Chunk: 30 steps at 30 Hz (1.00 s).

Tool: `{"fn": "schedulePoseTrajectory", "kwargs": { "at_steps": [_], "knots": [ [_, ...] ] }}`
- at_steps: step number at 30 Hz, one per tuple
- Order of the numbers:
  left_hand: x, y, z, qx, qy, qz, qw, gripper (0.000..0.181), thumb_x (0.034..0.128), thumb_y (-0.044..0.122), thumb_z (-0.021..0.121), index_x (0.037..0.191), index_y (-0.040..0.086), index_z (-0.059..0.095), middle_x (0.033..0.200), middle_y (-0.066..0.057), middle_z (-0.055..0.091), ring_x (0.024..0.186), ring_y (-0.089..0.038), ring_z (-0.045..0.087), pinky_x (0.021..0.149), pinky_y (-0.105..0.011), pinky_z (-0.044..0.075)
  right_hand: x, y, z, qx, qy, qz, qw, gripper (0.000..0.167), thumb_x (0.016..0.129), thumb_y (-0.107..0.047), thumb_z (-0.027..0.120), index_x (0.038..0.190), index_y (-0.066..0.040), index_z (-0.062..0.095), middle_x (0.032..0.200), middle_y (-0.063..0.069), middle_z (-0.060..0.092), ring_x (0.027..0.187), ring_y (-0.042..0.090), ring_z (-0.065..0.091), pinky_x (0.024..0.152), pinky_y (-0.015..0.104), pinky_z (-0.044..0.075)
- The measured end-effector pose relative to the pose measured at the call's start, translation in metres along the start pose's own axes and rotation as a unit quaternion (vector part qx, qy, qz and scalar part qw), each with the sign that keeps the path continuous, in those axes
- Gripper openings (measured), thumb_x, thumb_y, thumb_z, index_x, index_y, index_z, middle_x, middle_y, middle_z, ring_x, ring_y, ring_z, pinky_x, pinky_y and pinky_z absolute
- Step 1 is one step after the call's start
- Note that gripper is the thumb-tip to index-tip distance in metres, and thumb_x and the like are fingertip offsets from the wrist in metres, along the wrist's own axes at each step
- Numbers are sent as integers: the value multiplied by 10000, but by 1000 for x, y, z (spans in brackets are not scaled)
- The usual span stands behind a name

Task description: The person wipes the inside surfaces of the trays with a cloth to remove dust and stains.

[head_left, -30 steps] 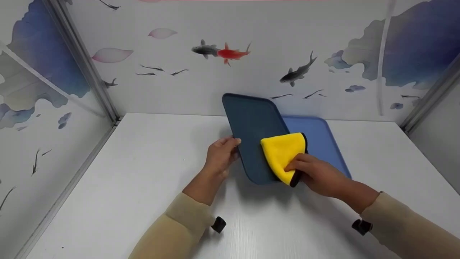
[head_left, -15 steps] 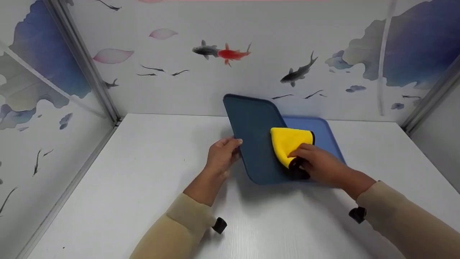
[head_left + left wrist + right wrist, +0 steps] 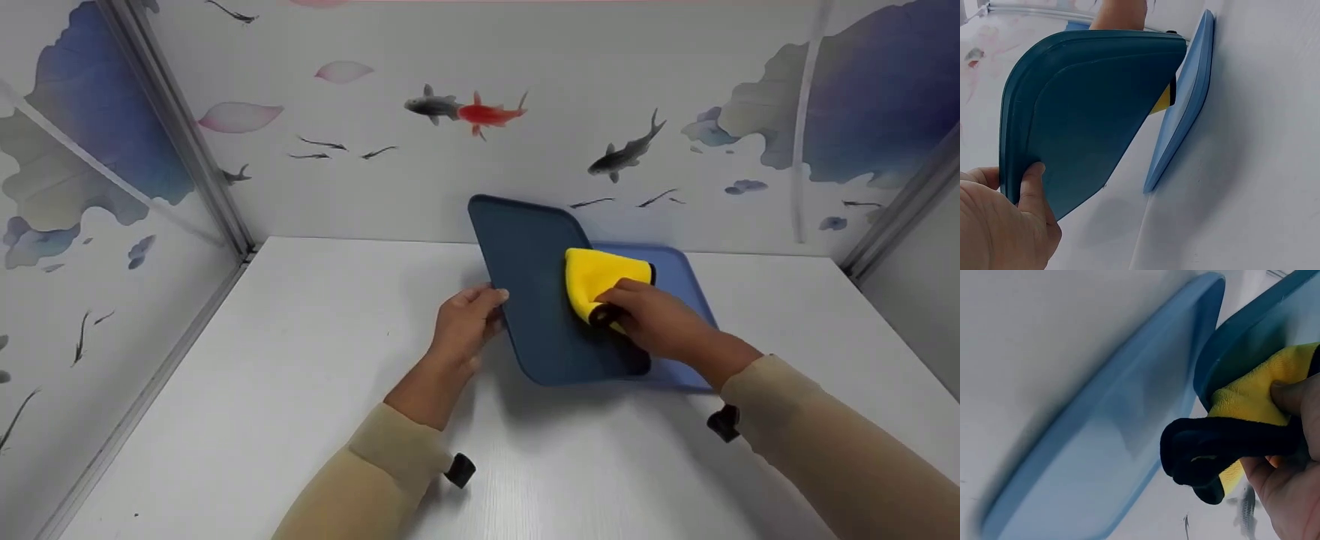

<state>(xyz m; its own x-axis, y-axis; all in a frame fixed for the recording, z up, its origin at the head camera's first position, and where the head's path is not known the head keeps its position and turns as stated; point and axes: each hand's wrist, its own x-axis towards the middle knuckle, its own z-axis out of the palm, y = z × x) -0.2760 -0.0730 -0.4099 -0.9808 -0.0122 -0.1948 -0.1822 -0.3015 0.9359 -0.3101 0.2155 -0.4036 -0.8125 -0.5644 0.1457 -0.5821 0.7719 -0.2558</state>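
Observation:
A dark teal tray is held tilted above the table, its left edge pinched between thumb and fingers of my left hand. The left wrist view shows the tray's underside with the left hand at its rim. My right hand grips a folded yellow cloth with black edging against the tray's inner face, near its right side. In the right wrist view the cloth is bunched under the thumb of the right hand, touching the tray's rim region.
A lighter blue tray lies on the white table behind and right of the teal one, partly covered by it. A white back wall printed with fish stands at the table's far edge. Side walls flank the table.
My right hand has moved the yellow cloth up along the tray's face, away from its lower edge. The left hand and the teal tray stay nearly in place.

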Motion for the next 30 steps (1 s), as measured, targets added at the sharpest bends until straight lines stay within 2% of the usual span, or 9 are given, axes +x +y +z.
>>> {"fn": "schedulePoseTrajectory", "kwargs": {
  "at_steps": [10,15,21,30],
  "knots": [
    [-2,2,3,-5,43,0,10000,344,962,185,697,1262,16,710,1050,-84,751,915,-146,695,853,-267,587,26,-2,-6,83,-17,479,9988,285,1031,-81,624,1312,-87,667,1278,159,645,1138,353,623,1093,571,491],
    [-4,3,5,14,12,-27,10000,340,969,196,696,1260,21,707,1053,-91,754,907,-153,694,857,-270,590,36,0,-9,17,-23,580,9983,299,1035,-87,617,1331,-79,658,1285,169,636,1136,360,611,1102,574,479],
    [-8,2,7,161,-83,-88,9998,347,976,244,697,1273,64,710,1125,-88,754,964,-172,702,929,-301,589,47,3,-13,49,-24,727,9973,319,1045,-92,597,1360,-67,638,1313,187,632,1156,366,592,1133,593,447],
    [-13,-2,12,66,-354,182,9992,324,977,193,677,1255,31,715,1115,-113,766,956,-191,742,950,-337,599,59,7,-15,252,58,1050,9941,303,1071,-138,564,1362,-86,634,1303,184,641,1127,358,579,1118,596,448]
  ]
}}
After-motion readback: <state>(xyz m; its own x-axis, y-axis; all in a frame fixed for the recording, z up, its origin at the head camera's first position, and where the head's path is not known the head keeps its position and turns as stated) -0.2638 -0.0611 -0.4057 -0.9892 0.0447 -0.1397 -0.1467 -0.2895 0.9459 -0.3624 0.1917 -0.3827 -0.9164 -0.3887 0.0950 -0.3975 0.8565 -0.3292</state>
